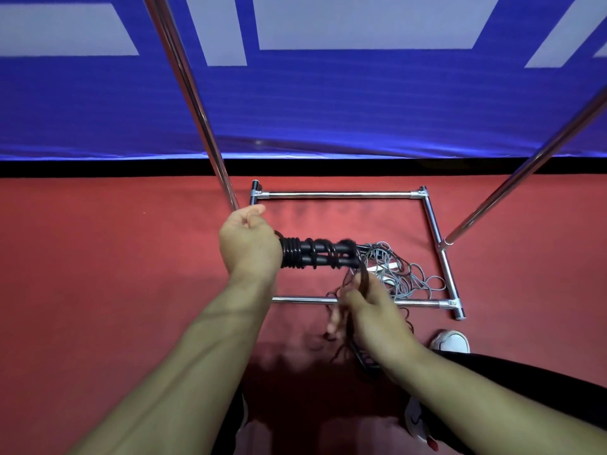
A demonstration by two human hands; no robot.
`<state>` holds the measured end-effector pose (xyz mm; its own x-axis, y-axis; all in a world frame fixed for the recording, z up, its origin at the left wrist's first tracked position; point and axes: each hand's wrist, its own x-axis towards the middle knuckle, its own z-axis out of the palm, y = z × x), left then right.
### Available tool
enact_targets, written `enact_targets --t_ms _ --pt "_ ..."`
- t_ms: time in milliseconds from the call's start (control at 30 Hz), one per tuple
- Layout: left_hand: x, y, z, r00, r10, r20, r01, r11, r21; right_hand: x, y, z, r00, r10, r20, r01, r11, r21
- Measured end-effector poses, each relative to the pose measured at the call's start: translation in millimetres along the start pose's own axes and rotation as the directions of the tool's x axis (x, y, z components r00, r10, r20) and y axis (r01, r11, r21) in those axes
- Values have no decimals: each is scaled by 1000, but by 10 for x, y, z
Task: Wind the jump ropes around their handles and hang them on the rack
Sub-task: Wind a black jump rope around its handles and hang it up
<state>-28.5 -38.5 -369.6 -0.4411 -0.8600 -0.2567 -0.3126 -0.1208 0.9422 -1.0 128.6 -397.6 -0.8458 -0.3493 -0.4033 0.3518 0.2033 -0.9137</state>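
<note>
**Head cam: black rope halfway wound**

Left hand (249, 244) is gripping one end of the paired black handles (320, 254), rope coils wrapping them. Right hand (371, 310) is pinching the loose black rope (353, 343), pretty blurry though. Grey rope (405, 274) is lying tangled on the red floor (98, 257) inside the rack base (338, 194).

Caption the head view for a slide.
Left hand grips black handles while right hand winds rope around them, above the rack base.

Head camera looks steeply down, close over both forearms, edges seemingly wide-angle warped
</note>
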Motion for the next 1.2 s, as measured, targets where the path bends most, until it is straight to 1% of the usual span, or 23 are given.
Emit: enact_targets --t_ms 33,67,100,133,167,233,267,300,400,500,533,567,633,700,733,767,867,933,967,1033,1100,1133,1200 --pt "2 5 -1 1000 -8 -1 8 1000 -18 10 40 36 995 96 22 -97 991 93" --pt "-6 14 -9 1000 -12 2 12 1000 -24 8 64 64 992 123 36 -126 986 113" --pt "-12 15 -14 1000 -13 6 13 999 -29 4 92 71 996 78 52 -81 994 75" --pt "-22 19 -24 1000 -21 11 22 999 -40 -29 72 49 998 -8 66 10 999 -32" --pt "-19 17 -34 999 -37 13 38 998 -57 -55 53 18 991 -105 80 117 978 -172" --pt "3 21 -55 997 -76 14 77 993 -93 -60 45 -41 955 -266 135 298 870 -394" --pt "14 24 -64 996 -94 14 95 990 -101 -59 46 -56 937 -314 153 349 822 -450" --pt "21 25 -69 994 -106 15 107 988 -109 -42 71 -57 926 -345 154 375 788 -488" --pt "-13 47 -73 993 -112 32 115 985 -127 3 76 -44 904 -407 130 415 764 -493" --pt "-25 58 -80 991 -125 53 132 981 -144 94 25 -96 832 -536 141 530 696 -483" --pt "-16 72 -93 989 -136 53 142 978 -150 98 -12 -109 831 -537 145 541 720 -434" --pt "5 83 -108 988 -147 53 153 976 -155 97 -37 -120 849 -507 149 523 768 -369" --pt "46 112 -141 985 -167 47 173 971 -165 83 -80 -118 906 -399 141 421 884 -202" --pt "60 134 -162 982 -185 46 190 965 -178 91 -90 -133 929 -358 99 367 924 -106" --pt "53 135 -166 981 -186 53 193 964 -181 111 -84 -151 932 -352 87 361 923 -132" --pt "42 127 -162 982 -178 63 187 966 -178 136 -83 -159 930 -358 89 368 905 -211" --pt "-13 90 -132 986 -139 87 151 977 -154 160 -74 -164 917 -364 161 397 806 -439" --pt "-33 82 -117 984 -144 106 158 977 -146 165 -62 -171 895 -417 161 439 753 -489" --pt "-35 81 -112 981 -153 117 170 975 -145 168 -57 -173 887 -434 156 453 755 -474" --pt "-39 90 -113 976 -174 134 193 971 -142 154 -76 -152 909 -387 156 417 830 -369" --pt "-49 97 -111 969 -196 148 218 964 -152 122 -115 -117 942 -300 153 323 933 -158" --pt "-67 100 -109 963 -213 163 239 958 -157 98 -134 -105 956 -260 138 268 962 -45" --pt "-118 104 -107 949 -245 199 280 945 -171 67 -179 -88 969 -216 122 202 972 115"
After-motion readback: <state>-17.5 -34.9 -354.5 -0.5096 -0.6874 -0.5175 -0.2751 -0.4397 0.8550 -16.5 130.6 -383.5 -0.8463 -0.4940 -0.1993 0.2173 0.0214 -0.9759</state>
